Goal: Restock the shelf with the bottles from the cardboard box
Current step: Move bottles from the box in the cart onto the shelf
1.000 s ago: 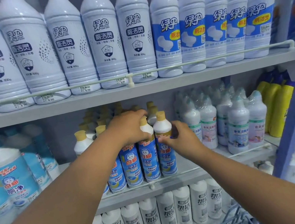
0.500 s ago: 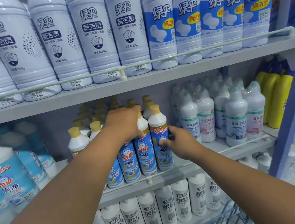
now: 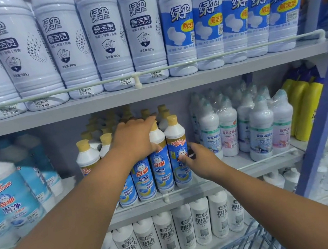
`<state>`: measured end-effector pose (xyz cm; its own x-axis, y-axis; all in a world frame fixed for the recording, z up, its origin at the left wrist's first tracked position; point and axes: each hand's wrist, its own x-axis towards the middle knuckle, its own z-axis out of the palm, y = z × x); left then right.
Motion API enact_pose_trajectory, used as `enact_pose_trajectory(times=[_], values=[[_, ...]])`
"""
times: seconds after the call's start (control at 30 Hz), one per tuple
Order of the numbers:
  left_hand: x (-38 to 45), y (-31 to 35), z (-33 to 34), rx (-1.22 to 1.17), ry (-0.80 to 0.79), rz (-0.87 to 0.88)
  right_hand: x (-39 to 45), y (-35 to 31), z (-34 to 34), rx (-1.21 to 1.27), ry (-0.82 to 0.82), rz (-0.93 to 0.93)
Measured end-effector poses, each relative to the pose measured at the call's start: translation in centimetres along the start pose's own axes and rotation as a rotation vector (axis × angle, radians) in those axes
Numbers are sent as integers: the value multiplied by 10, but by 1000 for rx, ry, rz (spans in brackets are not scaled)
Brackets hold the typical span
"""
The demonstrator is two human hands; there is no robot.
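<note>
Bottles (image 3: 160,157) with tan caps and blue labels stand packed at the front of the middle shelf (image 3: 259,170), and both hands are on the rightmost ones, so the placing step looks finished and what goes on now is squaring up the row. Left hand (image 3: 134,139) lies draped over the shoulders of the front bottles, its fingers spread and only gently curved, their tips reaching a cap just beyond them; it presses rather than grips. Right hand (image 3: 197,160) sits low beside the end bottle (image 3: 177,150), thumb on the label and fingers curling round its far side, a light hold on that bottle. Just past those fingers, to the right, stand the wrapped white bottles (image 3: 211,136). Compared with a second ago, the left fingers have opened and slid forward off a tighter hold on the necks, and the right hand has dropped lower on the label; the end bottle now stands flush with its neighbour. The view has also tipped down a little. No cardboard box shows; a wire basket (image 3: 252,244) sits below the forearms, so how many bottles remain cannot be told.
</note>
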<state>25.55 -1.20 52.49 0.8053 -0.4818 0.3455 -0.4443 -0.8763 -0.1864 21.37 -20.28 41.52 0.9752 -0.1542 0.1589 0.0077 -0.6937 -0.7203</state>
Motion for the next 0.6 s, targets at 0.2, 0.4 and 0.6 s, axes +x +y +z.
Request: enact_pose_trajectory(times=[0.2,0.4,0.6], values=[[-22,1,13,34,249,25,-23,-10,1,-75,-26,4],[-66,10,41,0,353,26,-50,-9,12,-313,-52,-1],[-125,39,60,-47,189,-58,-91,2,17,-552,-109,-75]])
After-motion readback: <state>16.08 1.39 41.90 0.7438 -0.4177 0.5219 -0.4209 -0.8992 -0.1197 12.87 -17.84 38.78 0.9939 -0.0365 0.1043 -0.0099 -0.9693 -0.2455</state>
